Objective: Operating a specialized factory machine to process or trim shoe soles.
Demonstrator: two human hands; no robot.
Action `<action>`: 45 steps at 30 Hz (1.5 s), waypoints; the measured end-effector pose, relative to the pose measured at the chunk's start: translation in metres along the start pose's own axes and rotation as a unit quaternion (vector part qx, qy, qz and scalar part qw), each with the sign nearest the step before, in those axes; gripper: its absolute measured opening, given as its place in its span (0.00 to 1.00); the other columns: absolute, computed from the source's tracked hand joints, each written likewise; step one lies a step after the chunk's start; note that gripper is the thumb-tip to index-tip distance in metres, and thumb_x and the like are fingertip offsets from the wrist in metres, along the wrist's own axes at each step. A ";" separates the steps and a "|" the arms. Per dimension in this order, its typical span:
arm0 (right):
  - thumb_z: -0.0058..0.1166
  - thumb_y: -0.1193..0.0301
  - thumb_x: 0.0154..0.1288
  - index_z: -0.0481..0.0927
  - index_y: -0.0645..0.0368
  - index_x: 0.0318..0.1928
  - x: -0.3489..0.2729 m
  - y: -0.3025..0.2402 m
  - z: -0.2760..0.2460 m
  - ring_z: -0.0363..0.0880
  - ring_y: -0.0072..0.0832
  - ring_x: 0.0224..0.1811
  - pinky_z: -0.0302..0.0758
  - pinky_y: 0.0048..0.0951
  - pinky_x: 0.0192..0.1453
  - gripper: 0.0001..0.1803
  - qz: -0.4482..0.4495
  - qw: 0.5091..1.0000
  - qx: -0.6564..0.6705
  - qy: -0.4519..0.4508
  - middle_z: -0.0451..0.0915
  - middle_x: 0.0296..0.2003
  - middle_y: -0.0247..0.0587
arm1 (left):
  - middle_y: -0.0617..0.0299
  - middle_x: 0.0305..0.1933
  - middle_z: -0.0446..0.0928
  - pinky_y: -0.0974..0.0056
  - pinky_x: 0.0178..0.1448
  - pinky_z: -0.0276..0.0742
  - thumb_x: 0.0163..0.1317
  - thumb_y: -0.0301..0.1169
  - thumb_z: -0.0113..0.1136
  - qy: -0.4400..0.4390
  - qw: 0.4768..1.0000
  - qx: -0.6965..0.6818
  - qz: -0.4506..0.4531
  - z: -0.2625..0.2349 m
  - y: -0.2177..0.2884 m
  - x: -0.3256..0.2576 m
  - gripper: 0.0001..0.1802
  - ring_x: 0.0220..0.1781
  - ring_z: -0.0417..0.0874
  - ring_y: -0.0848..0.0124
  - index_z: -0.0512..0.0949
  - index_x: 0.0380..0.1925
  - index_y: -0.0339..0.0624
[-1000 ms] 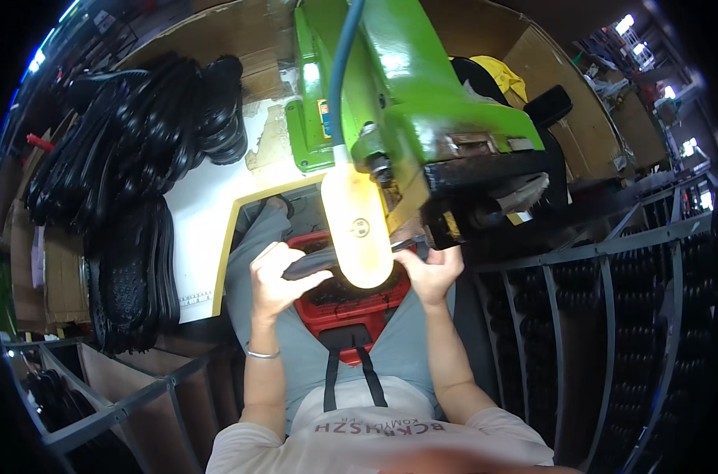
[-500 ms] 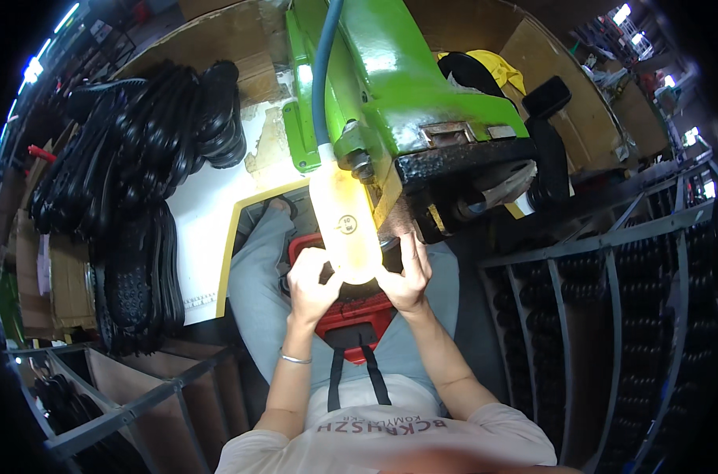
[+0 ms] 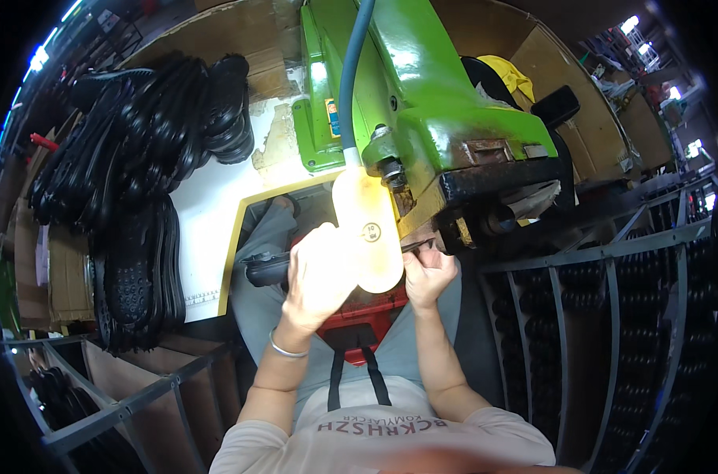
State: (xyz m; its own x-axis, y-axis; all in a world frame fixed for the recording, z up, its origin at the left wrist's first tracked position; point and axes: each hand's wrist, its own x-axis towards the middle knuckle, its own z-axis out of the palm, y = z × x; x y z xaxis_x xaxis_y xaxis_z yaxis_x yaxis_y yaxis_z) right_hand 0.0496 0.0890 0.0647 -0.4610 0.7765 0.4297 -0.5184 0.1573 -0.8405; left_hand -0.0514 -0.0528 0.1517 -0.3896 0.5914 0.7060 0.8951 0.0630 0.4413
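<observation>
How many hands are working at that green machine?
2: the left hand on the black shoe sole, the right hand at the sole's other end under the green machine.

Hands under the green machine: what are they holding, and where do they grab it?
A black shoe sole. The left hand grips its middle, the right hand pinches the end by the green machine. A pale lamp shade hides part.

Grey metal racks [image 3: 612, 261] flank a white worktable [image 3: 209, 213] under bright ceiling lights [image 3: 631, 24].

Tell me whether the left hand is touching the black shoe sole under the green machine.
Touching. In the head view the left hand lies over the black shoe sole, its fingers wrapped on it, no gap between them.
</observation>
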 end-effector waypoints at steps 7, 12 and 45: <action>0.69 0.86 0.38 0.77 0.71 0.50 -0.006 -0.004 0.013 0.78 0.35 0.47 0.77 0.32 0.48 0.32 -0.069 0.988 -0.135 -0.011 0.75 0.49 0.45 | 0.57 0.23 0.75 0.62 0.31 0.74 0.37 0.31 0.75 -0.018 0.986 -0.054 -0.155 0.005 -0.024 -0.029 0.16 0.24 0.74 0.62 0.76 0.24 0.41; 0.71 0.82 0.38 0.78 0.69 0.51 0.003 -0.017 0.013 0.80 0.45 0.44 0.77 0.37 0.48 0.33 -0.193 0.939 -0.280 -0.054 0.79 0.47 0.52 | 0.57 0.24 0.76 0.63 0.34 0.74 0.37 0.25 0.74 0.065 0.963 -0.152 -0.211 0.034 -0.041 -0.064 0.14 0.26 0.75 0.63 0.75 0.22 0.38; 0.69 0.83 0.49 0.72 0.63 0.59 0.019 0.011 -0.116 0.73 0.25 0.52 0.72 0.24 0.57 0.34 0.140 0.980 -0.097 0.104 0.71 0.54 0.38 | 0.56 0.50 0.80 0.67 0.51 0.78 0.49 0.24 0.73 0.104 0.880 -0.369 -0.279 0.078 -0.012 -0.074 0.28 0.46 0.82 0.72 0.74 0.50 0.29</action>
State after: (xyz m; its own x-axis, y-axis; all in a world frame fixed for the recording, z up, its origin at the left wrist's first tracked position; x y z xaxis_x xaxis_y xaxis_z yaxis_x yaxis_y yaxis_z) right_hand 0.1191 0.1768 0.0255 -0.3983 0.9101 0.1147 -0.2363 0.0190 -0.9715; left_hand -0.0168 -0.0345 0.0514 -0.8242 0.4691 0.3172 0.1970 -0.2877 0.9372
